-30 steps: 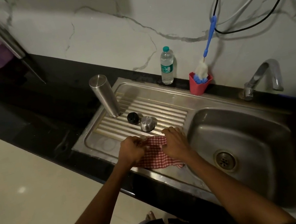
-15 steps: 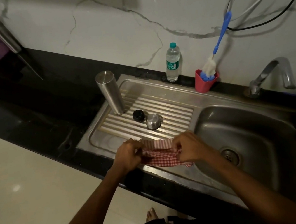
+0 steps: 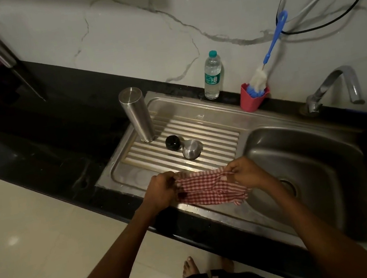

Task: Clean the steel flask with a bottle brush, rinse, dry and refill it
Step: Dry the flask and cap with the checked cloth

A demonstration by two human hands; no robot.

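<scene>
**Two hands holding a checked cloth over the draining board, steel flask standing nearby**

A person is standing at a steel sink set in a dark table, looking down at their own arms. The left hand (image 3: 160, 190) is pinching one end of a red and white checked cloth (image 3: 207, 190), and the right hand (image 3: 243, 173) is pinching the other end, so each grip is closed on the fabric. The cloth is hanging between them above the front edge of the ribbed draining board (image 3: 215, 131), with a loose corner drooping toward the sink bowl (image 3: 300, 156).

The steel flask (image 3: 137, 115) is standing upside down at the far left of the draining board, well apart from both hands. Just beside it, a black inner cap (image 3: 172, 143) and a steel lid (image 3: 191, 149) are sitting on the ribs, touching or nearly touching each other.

Against the marble wall, a clear plastic water bottle (image 3: 212, 75) is standing on the table. Near it, a red cup (image 3: 252, 96) is holding a bottle brush (image 3: 267, 53) with a blue handle leaning on the wall. A tap (image 3: 335, 88) is curving over the bowl's far right corner.
</scene>
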